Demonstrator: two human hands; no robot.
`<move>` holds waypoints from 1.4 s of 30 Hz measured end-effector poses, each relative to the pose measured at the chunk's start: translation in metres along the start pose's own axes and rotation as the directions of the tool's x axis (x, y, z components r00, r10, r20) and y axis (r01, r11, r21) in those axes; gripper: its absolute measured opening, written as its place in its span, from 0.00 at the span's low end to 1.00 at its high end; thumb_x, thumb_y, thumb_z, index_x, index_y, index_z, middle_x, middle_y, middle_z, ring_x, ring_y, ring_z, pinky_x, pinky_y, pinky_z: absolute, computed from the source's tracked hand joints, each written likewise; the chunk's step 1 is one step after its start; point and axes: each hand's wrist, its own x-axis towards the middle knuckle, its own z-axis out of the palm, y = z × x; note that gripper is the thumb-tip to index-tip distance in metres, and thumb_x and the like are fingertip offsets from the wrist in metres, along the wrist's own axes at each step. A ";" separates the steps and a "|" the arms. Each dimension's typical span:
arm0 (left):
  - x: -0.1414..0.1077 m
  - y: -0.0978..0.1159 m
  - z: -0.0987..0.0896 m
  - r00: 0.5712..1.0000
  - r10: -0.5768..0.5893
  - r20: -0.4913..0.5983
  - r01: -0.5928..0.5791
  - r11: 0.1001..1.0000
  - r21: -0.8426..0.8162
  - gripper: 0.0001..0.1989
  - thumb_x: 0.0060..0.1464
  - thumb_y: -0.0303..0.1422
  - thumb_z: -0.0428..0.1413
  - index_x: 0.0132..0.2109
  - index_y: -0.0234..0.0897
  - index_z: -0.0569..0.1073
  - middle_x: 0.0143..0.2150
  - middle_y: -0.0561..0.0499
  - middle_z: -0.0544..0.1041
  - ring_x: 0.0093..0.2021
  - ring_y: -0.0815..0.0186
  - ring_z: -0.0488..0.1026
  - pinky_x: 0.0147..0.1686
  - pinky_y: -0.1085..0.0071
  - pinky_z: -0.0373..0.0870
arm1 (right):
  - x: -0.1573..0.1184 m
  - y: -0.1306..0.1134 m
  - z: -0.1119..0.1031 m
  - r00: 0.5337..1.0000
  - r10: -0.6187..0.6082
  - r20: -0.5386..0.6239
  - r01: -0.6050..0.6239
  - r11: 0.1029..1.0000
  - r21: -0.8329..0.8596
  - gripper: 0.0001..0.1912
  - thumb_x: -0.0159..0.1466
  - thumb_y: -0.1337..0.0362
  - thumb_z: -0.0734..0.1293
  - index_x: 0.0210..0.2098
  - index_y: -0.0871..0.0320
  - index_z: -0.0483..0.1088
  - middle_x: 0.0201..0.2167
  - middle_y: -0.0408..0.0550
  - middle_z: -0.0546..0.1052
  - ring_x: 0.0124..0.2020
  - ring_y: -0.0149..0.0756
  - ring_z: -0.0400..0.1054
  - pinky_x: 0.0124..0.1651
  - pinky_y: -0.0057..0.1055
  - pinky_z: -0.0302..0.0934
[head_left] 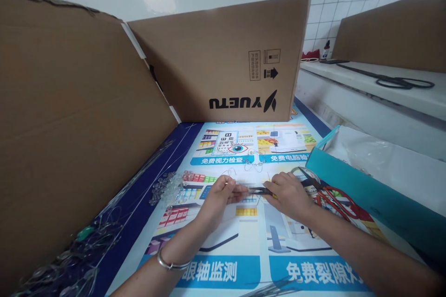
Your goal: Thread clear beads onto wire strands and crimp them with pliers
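My left hand (pixel 220 197), a metal bangle (pixel 173 267) on its wrist, pinches a thin wire (pixel 259 201) whose loose ends stick out near the fingertips. My right hand (pixel 289 195) is closed around the handles of small pliers (pixel 259 190). The pliers' dark jaws point left and meet the wire at my left fingers; the exact contact is too small to make out. Left of my left hand lies a pile of clear beads (pixel 167 189). Just beyond both hands are bent wire pieces with clear beads (pixel 254 163).
Red-handled scissors (pixel 336 202) and a tape roll (pixel 306 174) lie by my right wrist. A teal box (pixel 369 190) stands at right. Cardboard panels (pixel 223 60) wall the left and back. Wire bundles (pixel 104 232) lie along the left; more wires (pixel 272 287) lie in front. Black scissors (pixel 400 82) rest on a ledge.
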 end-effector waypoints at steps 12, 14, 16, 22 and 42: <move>0.000 -0.005 0.002 0.995 -0.102 -0.009 0.102 0.994 -0.046 0.14 0.52 0.42 0.53 0.33 0.37 0.61 0.31 0.48 0.77 0.26 0.67 0.74 0.32 0.66 0.71 | 0.001 -0.006 -0.015 0.954 -0.276 -0.121 0.251 0.949 -0.190 0.11 0.63 0.67 0.58 0.44 0.58 0.67 0.29 0.49 0.67 0.33 0.37 0.56 0.37 0.37 0.47; -0.001 -0.006 0.002 0.994 -0.108 -0.009 0.108 0.993 -0.049 0.13 0.52 0.42 0.53 0.33 0.37 0.61 0.31 0.48 0.77 0.26 0.68 0.74 0.32 0.65 0.72 | 0.001 -0.007 -0.016 0.950 -0.290 -0.117 0.262 0.942 -0.211 0.12 0.63 0.69 0.58 0.44 0.58 0.67 0.29 0.48 0.67 0.33 0.36 0.56 0.37 0.37 0.47; -0.001 -0.006 0.002 0.994 -0.112 -0.009 0.112 0.992 -0.054 0.13 0.52 0.41 0.53 0.33 0.36 0.61 0.31 0.47 0.77 0.26 0.68 0.74 0.33 0.65 0.72 | 0.001 -0.008 -0.017 0.948 -0.299 -0.106 0.269 0.935 -0.233 0.12 0.63 0.70 0.58 0.44 0.58 0.67 0.29 0.49 0.68 0.33 0.37 0.56 0.36 0.37 0.47; -0.002 -0.005 0.003 0.992 -0.129 -0.008 0.128 0.990 -0.065 0.13 0.53 0.41 0.53 0.32 0.36 0.60 0.32 0.46 0.77 0.26 0.67 0.74 0.34 0.63 0.72 | 0.000 -0.008 -0.016 0.944 -0.310 -0.109 0.275 0.927 -0.255 0.12 0.63 0.70 0.57 0.45 0.58 0.66 0.30 0.49 0.68 0.34 0.37 0.56 0.37 0.38 0.47; -0.003 -0.006 0.003 0.988 -0.154 0.001 0.153 0.983 -0.105 0.13 0.51 0.41 0.55 0.34 0.36 0.62 0.31 0.46 0.76 0.26 0.66 0.74 0.34 0.62 0.73 | 0.001 -0.012 -0.019 0.951 -0.297 -0.088 0.270 0.934 -0.232 0.12 0.63 0.71 0.56 0.44 0.59 0.67 0.28 0.48 0.68 0.31 0.36 0.56 0.35 0.36 0.47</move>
